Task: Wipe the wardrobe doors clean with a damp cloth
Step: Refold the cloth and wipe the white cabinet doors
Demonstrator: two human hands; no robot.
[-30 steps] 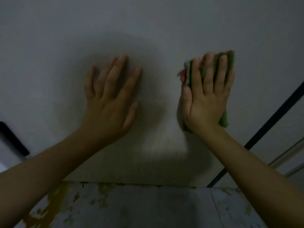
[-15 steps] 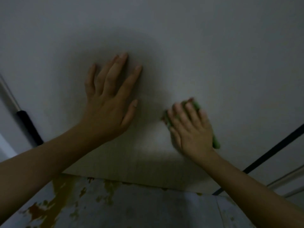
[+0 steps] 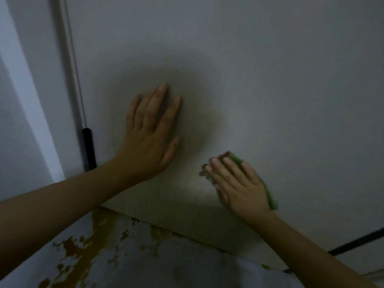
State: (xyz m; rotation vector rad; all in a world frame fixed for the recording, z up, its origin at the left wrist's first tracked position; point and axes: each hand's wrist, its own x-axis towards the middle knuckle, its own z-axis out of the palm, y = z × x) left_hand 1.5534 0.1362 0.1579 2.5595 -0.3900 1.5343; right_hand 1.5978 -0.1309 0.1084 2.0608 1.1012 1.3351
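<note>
A pale grey wardrobe door [image 3: 259, 75] fills most of the view. My left hand [image 3: 151, 134] lies flat on it with fingers spread and holds nothing. Lower right of it, my right hand [image 3: 239, 183] presses a green cloth [image 3: 270, 196] flat against the door's lower part. Only the cloth's edges show around my fingers and along the right side of my palm.
A black handle [image 3: 89, 150] runs along the door's left edge, beside a lighter panel [image 3: 22, 84]. Below the door lies a worn floor with yellow-brown stains [image 3: 87, 246]. A dark gap line [image 3: 357, 242] marks the door's right edge at lower right.
My right hand slid the cloth down the door from beside the left hand's fingertips to below it. The view shifted, bringing the left door edge and handle into sight. The left hand stayed planted.
</note>
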